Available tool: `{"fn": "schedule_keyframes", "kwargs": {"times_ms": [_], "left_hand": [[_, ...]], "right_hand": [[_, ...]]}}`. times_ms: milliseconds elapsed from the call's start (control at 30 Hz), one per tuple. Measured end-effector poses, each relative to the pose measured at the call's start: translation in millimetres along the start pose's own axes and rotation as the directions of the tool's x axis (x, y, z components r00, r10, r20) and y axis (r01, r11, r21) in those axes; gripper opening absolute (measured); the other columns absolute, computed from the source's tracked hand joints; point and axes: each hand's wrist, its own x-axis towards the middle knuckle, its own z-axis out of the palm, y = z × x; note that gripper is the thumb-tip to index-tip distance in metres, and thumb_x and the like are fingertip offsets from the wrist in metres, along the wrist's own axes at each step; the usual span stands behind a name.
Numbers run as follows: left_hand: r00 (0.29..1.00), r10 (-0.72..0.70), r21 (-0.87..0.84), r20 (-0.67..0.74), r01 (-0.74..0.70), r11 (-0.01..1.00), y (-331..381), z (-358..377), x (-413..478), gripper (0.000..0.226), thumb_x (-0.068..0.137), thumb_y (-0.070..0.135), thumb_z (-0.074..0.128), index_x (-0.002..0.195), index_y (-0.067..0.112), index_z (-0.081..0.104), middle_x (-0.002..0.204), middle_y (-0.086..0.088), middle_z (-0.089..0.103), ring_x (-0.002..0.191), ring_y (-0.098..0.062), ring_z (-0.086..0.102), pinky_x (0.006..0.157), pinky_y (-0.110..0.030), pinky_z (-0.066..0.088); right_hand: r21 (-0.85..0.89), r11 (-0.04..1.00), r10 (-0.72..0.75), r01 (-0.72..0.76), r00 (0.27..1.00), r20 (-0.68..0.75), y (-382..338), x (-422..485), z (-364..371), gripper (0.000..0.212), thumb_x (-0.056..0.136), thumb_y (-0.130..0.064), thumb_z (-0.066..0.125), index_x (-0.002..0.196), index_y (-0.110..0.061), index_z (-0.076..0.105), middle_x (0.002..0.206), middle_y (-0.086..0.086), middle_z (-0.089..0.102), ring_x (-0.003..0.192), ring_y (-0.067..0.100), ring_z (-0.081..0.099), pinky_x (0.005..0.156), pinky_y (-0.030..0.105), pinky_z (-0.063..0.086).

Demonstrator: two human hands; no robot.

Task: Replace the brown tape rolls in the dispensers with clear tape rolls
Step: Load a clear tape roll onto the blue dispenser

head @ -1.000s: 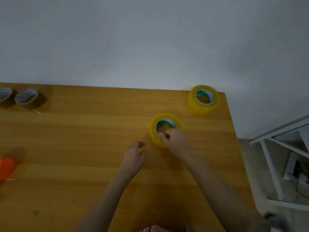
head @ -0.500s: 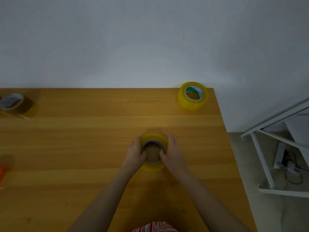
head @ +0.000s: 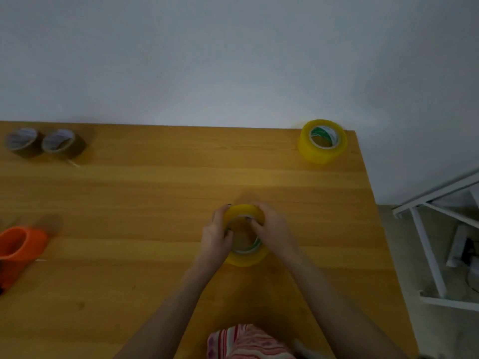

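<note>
While the orange plastic dispenser point(head: 18, 250) lies at the left edge, hands: left hand point(head: 216, 238) and right hand point(head: 274, 229) both curl around one yellow-tinted clear tape roll point(head: 245, 257), probably hunting its loose end.
Roll: mid-way across the wooden table point(head: 155, 203), near the person.
Spare: second clear roll point(head: 322, 154), far right corner.
Brown rolls: two brown tape rolls point(head: 24, 142) point(head: 63, 144), far left, outside any dispenser.

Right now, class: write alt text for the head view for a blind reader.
Left hand and right hand grip a clear tape roll at a wooden table. Second clear roll at far right corner, two brown rolls far left, orange dispenser at left edge.
</note>
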Motion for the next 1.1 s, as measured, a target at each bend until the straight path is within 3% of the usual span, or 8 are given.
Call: {"fn": "schedule_keyframes", "kwargs": {"times_ms": [100,400,567,633,733,800,933,1100], "left_hand": [[0.998,-0.009,-0.004,-0.061,0.009,1.000,-14,-23,-7,0.050,0.088,0.006,0.053,0.135,0.010,0.038,0.132,-0.012,0.051,0.087,-0.031,0.062,0.064,-0.034,0.042],[0.987,-0.054,-0.068,-0.150,0.044,0.997,-103,-99,-66,0.057,0.090,0.009,0.052,0.140,0.014,0.027,0.127,-0.014,0.053,0.065,-0.016,0.056,0.045,-0.017,0.036],[0.983,-0.028,-0.041,-0.183,0.021,0.999,-179,-173,-109,0.058,0.087,0.009,0.057,0.138,0.006,0.031,0.133,-0.015,0.049,0.114,-0.030,0.054,0.078,-0.026,0.040],[0.981,-0.059,-0.056,-0.182,0.050,0.997,-198,-193,-117,0.057,0.087,0.010,0.058,0.138,0.007,0.031,0.131,-0.015,0.050,0.117,-0.030,0.052,0.083,-0.029,0.041],[0.975,-0.076,-0.071,-0.207,0.062,0.996,-225,-228,-124,0.056,0.087,0.010,0.057,0.137,0.006,0.031,0.131,-0.014,0.050,0.116,-0.029,0.053,0.077,-0.018,0.036],[0.972,-0.065,-0.069,-0.228,0.050,0.996,-239,-245,-121,0.056,0.087,0.009,0.057,0.137,0.006,0.032,0.130,-0.014,0.050,0.118,-0.028,0.052,0.079,-0.016,0.035],[0.968,-0.050,-0.077,-0.246,0.032,0.996,-259,-273,-112,0.058,0.087,0.010,0.058,0.138,0.006,0.031,0.130,-0.014,0.051,0.119,-0.028,0.051,0.091,-0.032,0.045],[0.947,-0.093,-0.056,-0.308,0.080,0.995,-296,-313,-100,0.058,0.087,0.017,0.059,0.138,0.008,0.033,0.131,-0.010,0.051,0.121,-0.025,0.050,0.094,-0.033,0.045]], "right_hand": [[0.008,0.999,-0.040,0.040,0.999,-0.022,-24,0,9,0.042,0.092,-0.025,0.056,0.131,-0.011,0.051,0.130,0.008,0.057,0.118,0.024,0.054,0.092,0.028,0.042],[-0.015,0.993,-0.118,0.117,0.991,-0.060,-127,-22,92,0.042,0.090,-0.027,0.061,0.130,-0.017,0.056,0.119,0.002,0.067,0.101,0.018,0.064,0.085,0.029,0.054],[-0.008,0.997,-0.074,0.074,0.992,-0.100,-200,-45,171,0.040,0.088,-0.031,0.062,0.127,-0.019,0.059,0.110,0.001,0.070,0.099,0.019,0.065,0.089,0.029,0.046],[0.003,0.999,-0.047,0.048,0.992,-0.116,-220,-49,189,0.040,0.088,-0.033,0.062,0.125,-0.020,0.059,0.103,0.001,0.072,0.093,0.018,0.066,0.090,0.031,0.046],[0.021,0.997,-0.075,0.078,0.988,-0.134,-258,-47,215,0.041,0.087,-0.033,0.063,0.125,-0.019,0.060,0.093,0.002,0.073,0.076,0.017,0.067,0.072,0.032,0.056],[0.018,0.995,-0.090,0.094,0.986,-0.142,-277,-41,226,0.042,0.087,-0.033,0.064,0.126,-0.019,0.059,0.092,0.002,0.073,0.074,0.017,0.066,0.071,0.031,0.056],[0.076,0.987,-0.132,0.143,0.981,-0.140,-303,-21,242,0.038,0.086,-0.029,0.066,0.122,-0.017,0.062,0.104,0.002,0.072,0.089,0.017,0.066,0.076,0.025,0.053],[0.121,0.971,-0.196,0.208,0.975,-0.108,-342,-2,272,0.035,0.083,-0.026,0.068,0.117,-0.015,0.065,0.109,0.001,0.070,0.100,0.017,0.064,0.081,0.022,0.047]]}}
